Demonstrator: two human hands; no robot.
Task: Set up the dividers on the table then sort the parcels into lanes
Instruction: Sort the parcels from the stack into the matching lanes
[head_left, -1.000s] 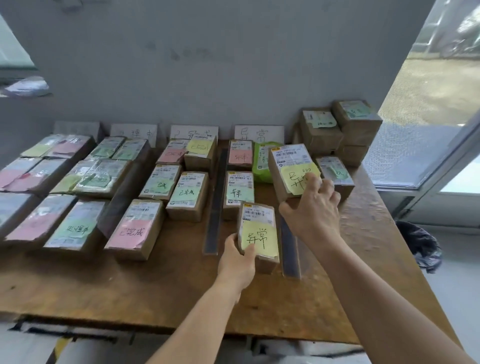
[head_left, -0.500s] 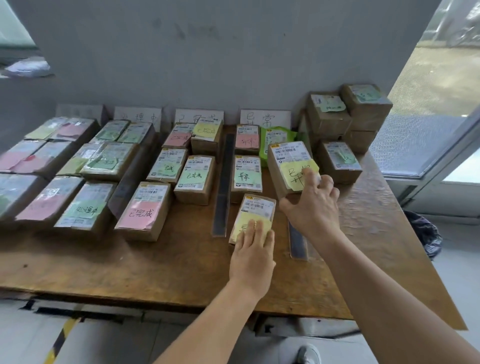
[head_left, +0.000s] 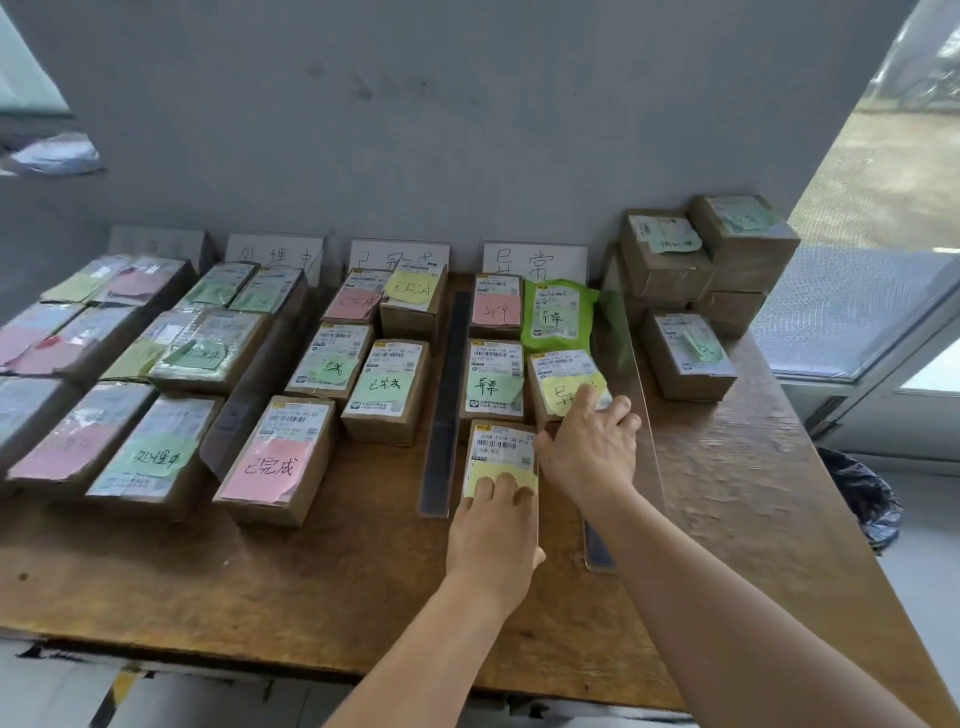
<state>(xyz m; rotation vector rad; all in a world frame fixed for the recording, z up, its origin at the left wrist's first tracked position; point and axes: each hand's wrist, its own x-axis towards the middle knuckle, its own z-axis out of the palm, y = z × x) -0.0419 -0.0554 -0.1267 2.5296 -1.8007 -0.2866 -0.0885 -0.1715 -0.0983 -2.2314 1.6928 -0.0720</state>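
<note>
Rows of taped brown parcels with coloured notes lie in lanes on the wooden table (head_left: 322, 582). A dark divider strip (head_left: 447, 400) and a clear divider (head_left: 626, 358) bound the right lane. My left hand (head_left: 493, 525) presses flat on a yellow-note parcel (head_left: 501, 447) at the front of that lane. My right hand (head_left: 589, 447) spans the near end of another yellow-note parcel (head_left: 563, 371), thumb on its left side and fingers over its top, as it lies behind the first, in front of a green bag parcel (head_left: 558, 314).
White sign cards (head_left: 535, 262) lean on the wall behind each lane. Loose brown boxes (head_left: 727, 260) are stacked at the back right, one more box (head_left: 685, 358) before them. A black bag (head_left: 857, 499) lies on the floor past the table's right edge.
My left hand laid its parcel flat and slid it forward in the right lane. My right hand lowered its tilted parcel onto the table behind it.
</note>
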